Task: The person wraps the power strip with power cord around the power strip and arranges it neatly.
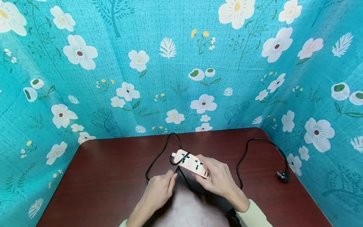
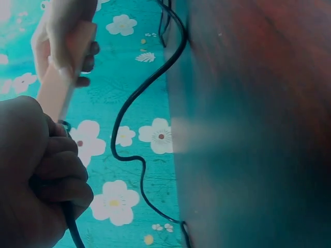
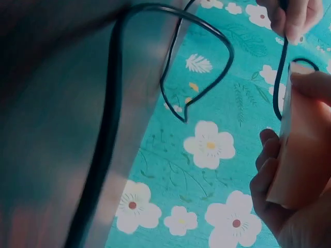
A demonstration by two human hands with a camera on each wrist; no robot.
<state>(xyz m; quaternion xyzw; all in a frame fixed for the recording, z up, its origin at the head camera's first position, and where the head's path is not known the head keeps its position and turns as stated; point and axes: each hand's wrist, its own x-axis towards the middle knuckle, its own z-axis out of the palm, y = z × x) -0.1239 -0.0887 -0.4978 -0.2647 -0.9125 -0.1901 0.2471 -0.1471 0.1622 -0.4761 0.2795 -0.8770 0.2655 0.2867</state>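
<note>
A pale pink power strip (image 1: 193, 162) with sockets and two slots at its near end is held up above the table, tilted. My right hand (image 1: 217, 176) grips it by that near end, thumb and fingers on opposite sides. A black cord (image 1: 185, 179) leaves the strip's white far end and loops across its top face. My left hand (image 1: 160, 188) holds the cord just below that end, its fingers curled round it in the left wrist view. From the right wrist view, the strip's plain underside (image 3: 306, 150) faces the camera.
More cord arches over the dark red table (image 1: 113, 170) behind the strip. On the right it curves toward a black plug (image 1: 283, 176) near the table's edge. A blue flowered cloth (image 1: 170, 78) hangs behind and at both sides.
</note>
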